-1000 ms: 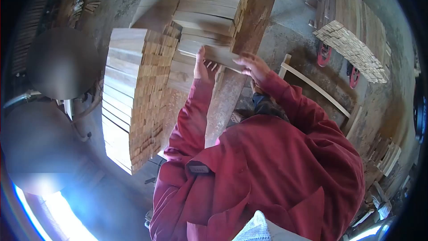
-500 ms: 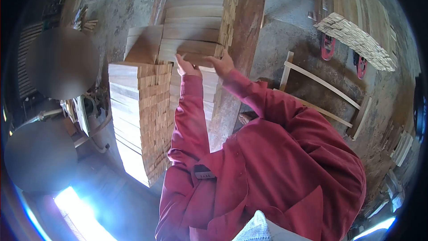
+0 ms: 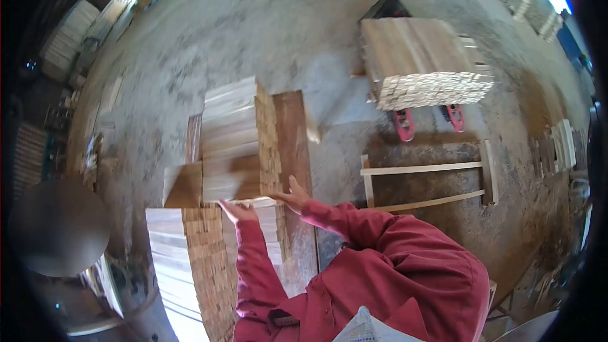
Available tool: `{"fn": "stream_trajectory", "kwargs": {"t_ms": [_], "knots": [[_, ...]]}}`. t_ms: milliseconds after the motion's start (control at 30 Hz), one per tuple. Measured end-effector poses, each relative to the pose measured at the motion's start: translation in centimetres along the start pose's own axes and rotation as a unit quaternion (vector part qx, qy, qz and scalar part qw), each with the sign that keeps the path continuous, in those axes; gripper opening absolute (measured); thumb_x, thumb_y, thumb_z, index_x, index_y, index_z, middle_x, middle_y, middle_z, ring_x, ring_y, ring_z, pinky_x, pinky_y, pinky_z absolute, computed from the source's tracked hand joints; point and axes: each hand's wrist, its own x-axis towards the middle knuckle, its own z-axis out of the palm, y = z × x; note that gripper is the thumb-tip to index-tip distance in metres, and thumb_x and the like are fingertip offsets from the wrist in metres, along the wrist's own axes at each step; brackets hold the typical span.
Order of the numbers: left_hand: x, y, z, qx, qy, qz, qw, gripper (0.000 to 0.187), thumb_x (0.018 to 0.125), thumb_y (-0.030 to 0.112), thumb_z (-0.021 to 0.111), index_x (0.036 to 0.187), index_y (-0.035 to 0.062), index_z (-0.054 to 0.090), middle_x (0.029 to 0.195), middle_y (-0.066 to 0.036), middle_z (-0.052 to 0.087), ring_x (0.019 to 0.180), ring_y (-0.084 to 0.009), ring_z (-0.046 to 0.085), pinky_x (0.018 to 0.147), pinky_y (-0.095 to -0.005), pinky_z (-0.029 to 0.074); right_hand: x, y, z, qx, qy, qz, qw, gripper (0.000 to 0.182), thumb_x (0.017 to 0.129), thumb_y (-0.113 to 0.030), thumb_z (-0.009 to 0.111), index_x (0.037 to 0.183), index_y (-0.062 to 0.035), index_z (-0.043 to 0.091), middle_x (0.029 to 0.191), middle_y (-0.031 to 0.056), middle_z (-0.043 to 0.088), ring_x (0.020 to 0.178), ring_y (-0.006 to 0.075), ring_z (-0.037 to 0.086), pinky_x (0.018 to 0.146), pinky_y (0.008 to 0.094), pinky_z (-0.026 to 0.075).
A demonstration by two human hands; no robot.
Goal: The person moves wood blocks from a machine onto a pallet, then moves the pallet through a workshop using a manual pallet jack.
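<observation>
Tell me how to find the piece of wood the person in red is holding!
Find the tall stack of pale wooden boards standing on the grey concrete floor. At its near edge, the left hand and right hand grip one thin pale wooden board. Unlike its stacked neighbours, it has a hand at each end.

A blurred grey patch (image 3: 58,228) hides whatever stands near left; the near plank stack (image 3: 190,266) runs off the bottom edge.

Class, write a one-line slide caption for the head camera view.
Both hands, left hand and right hand, set a wooden plank onto a plank stack; loaded pallet jack beyond.
</observation>
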Motion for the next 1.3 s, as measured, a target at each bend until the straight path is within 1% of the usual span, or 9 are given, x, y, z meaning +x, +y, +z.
{"fn": "stream_trajectory", "kwargs": {"t_ms": [33, 167, 267, 500, 567, 667, 733, 833, 1300], "knots": [[-1.3, -0.4, -0.7, 0.025, 0.012, 0.020, 0.999, 0.085, 0.088, 0.075, 0.050, 0.155, 0.0264, 0.030, 0.133, -0.007, 0.050, 0.100, -0.0194, 0.048, 0.104, -0.0557, 0.032, -0.4, 2.5, -2.4, -0.134, 0.036, -0.029, 0.990, 0.109, 0.076, -0.044, 0.084, 0.147, 0.0140, 0.025, 0.139, 0.0273, 0.052, 0.128, 0.0285, 0.053, 0.108, 0.0364, 0.042], [-7.7, -2.2, -5.2, 0.028, -0.087, 0.021, 0.996, 0.096, 0.089, 0.074, 0.052, 0.161, 0.0236, 0.012, 0.155, -0.010, 0.033, 0.129, -0.0234, 0.044, 0.114, -0.0531, 0.024, -7.2, 10.3, -16.9, -0.180, 0.079, 0.135, 0.971, 0.094, 0.078, -0.049, 0.080, 0.140, 0.0113, 0.043, 0.136, 0.0269, 0.056, 0.130, 0.0322, 0.052, 0.108, 0.0385, 0.041], [-10.1, -6.0, -10.2, -0.004, -0.165, -0.021, 0.986, 0.087, 0.094, 0.064, 0.055, 0.160, 0.0188, 0.020, 0.157, -0.010, 0.033, 0.133, -0.0253, 0.045, 0.112, -0.0467, 0.033, -19.2, 4.4, -25.9, -0.153, 0.164, 0.192, 0.955, 0.107, 0.073, -0.053, 0.081, 0.146, 0.0116, 0.036, 0.142, 0.0311, 0.050, 0.135, 0.0371, 0.047, 0.113, 0.0398, 0.037], [-15.8, -13.0, -20.7, 0.190, -0.331, -0.058, 0.923, 0.057, 0.098, 0.046, 0.061, 0.143, 0.0139, 0.047, 0.124, -0.006, 0.060, 0.107, -0.0216, 0.062, 0.090, -0.0357, 0.049, -42.8, 9.7, -33.9, -0.261, 0.346, 0.309, 0.847, 0.101, 0.073, -0.058, 0.077, 0.142, 0.0085, 0.045, 0.139, 0.0306, 0.052, 0.134, 0.0402, 0.049, 0.111, 0.0406, 0.039], [-16.9, -14.4, -23.0, 0.263, -0.354, -0.090, 0.893, 0.051, 0.098, 0.044, 0.061, 0.138, 0.0137, 0.051, 0.120, -0.006, 0.062, 0.105, -0.0213, 0.062, 0.089, -0.0348, 0.049, -46.9, 3.0, -32.0, -0.171, 0.276, 0.279, 0.904, 0.079, 0.080, -0.055, 0.072, 0.121, 0.0120, 0.062, 0.132, 0.0306, 0.058, 0.126, 0.0388, 0.055, 0.105, 0.0449, 0.044], [-15.5, -18.1, -24.2, 0.285, -0.387, -0.156, 0.863, 0.050, 0.097, 0.042, 0.064, 0.132, 0.0074, 0.054, 0.117, -0.009, 0.064, 0.096, -0.0230, 0.065, 0.077, -0.0334, 0.051, -52.3, 7.9, -32.6, -0.399, 0.222, 0.181, 0.871, 0.061, 0.087, -0.044, 0.069, 0.117, 0.0093, 0.063, 0.119, 0.0276, 0.065, 0.109, 0.0383, 0.064, 0.093, 0.0454, 0.051], [-18.4, -18.7, -23.2, 0.336, -0.395, -0.177, 0.837, 0.050, 0.097, 0.041, 0.064, 0.131, 0.0062, 0.053, 0.119, -0.010, 0.063, 0.102, -0.0239, 0.063, 0.085, -0.0354, 0.050, -53.9, 9.3, -33.6, -0.276, 0.346, 0.293, 0.848, 0.089, 0.079, -0.053, 0.075, 0.138, 0.0082, 0.049, 0.112, 0.0236, 0.069, 0.102, 0.0357, 0.067, 0.089, 0.0415, 0.053], [-22.8, -18.9, -19.9, 0.375, -0.405, -0.168, 0.817, 0.054, 0.096, 0.041, 0.065, 0.133, 0.0041, 0.051, 0.124, -0.013, 0.061, 0.111, -0.0261, 0.060, 0.096, -0.0388, 0.049, -57.3, 9.8, -35.5, -0.223, 0.395, 0.299, 0.839, 0.096, 0.074, -0.056, 0.078, 0.139, 0.0080, 0.048, 0.109, 0.0222, 0.070, 0.100, 0.0332, 0.068, 0.087, 0.0399, 0.053], [-45.2, -39.9, -3.8, 0.509, -0.590, -0.203, 0.592, 0.054, 0.097, 0.040, 0.063, 0.137, 0.0055, 0.050, 0.130, -0.015, 0.060, 0.114, -0.0275, 0.062, 0.094, -0.0368, 0.051, -72.7, 17.4, -51.9, -0.097, 0.501, 0.385, 0.769, 0.095, 0.076, -0.059, 0.076, 0.141, 0.0045, 0.048, 0.131, 0.0275, 0.060, 0.123, 0.0361, 0.060, 0.104, 0.0399, 0.048]]}}
